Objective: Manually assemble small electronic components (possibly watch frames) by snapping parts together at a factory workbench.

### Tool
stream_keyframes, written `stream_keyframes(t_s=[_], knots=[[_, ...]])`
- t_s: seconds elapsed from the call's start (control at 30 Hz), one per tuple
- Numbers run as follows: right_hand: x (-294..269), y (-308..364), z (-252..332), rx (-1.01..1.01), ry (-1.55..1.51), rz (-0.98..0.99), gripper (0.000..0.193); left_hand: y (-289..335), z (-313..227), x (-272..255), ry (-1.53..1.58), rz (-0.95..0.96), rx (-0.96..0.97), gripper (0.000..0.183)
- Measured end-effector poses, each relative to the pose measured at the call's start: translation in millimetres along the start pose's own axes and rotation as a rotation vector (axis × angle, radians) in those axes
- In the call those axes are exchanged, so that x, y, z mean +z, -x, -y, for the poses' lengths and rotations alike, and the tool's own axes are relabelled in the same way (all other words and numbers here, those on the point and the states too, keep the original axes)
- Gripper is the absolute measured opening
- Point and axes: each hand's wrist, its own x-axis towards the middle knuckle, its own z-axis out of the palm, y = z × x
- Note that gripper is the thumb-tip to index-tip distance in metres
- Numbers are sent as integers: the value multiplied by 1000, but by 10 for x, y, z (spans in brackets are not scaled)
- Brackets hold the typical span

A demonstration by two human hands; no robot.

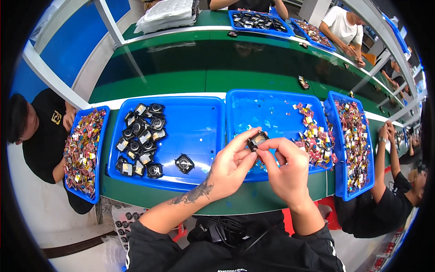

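Observation:
My left hand (230, 168) holds a small black watch case (256, 139) between thumb and fingers, above the left part of a blue tray (258, 105). Thumb and forefinger of my right hand (288, 168) pinch at the same case from its right side; a pale yellowish part shows inside it. Small reddish circuit parts with yellow and white pieces (317, 136) are heaped at that tray's right side, and bluish film scraps lie on its floor. The blue tray to the left (190, 120) bears a cluster of black watch cases (140, 136), with one lone case (185, 163) nearer me.
Narrow blue trays full of circuit parts stand at the left (102, 149) and right (333, 131) ends. Beyond runs a green conveyor belt (181, 68) carrying a few loose parts. Co-workers sit on both sides and across. White stacked trays (167, 16) are at the far left.

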Motion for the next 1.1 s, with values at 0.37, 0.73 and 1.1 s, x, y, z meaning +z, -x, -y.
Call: stream_keyframes(t_s=[0.37,0.73,1.1], knots=[[-51,-53,40,67,8,109,10,27,19,9,-140,-2,33,52],[-103,-57,58,36,91,94,11,44,22,18,-272,32,101,48],[33,-44,-109,-63,85,-1,29,30,21,17,-289,-27,96,45]])
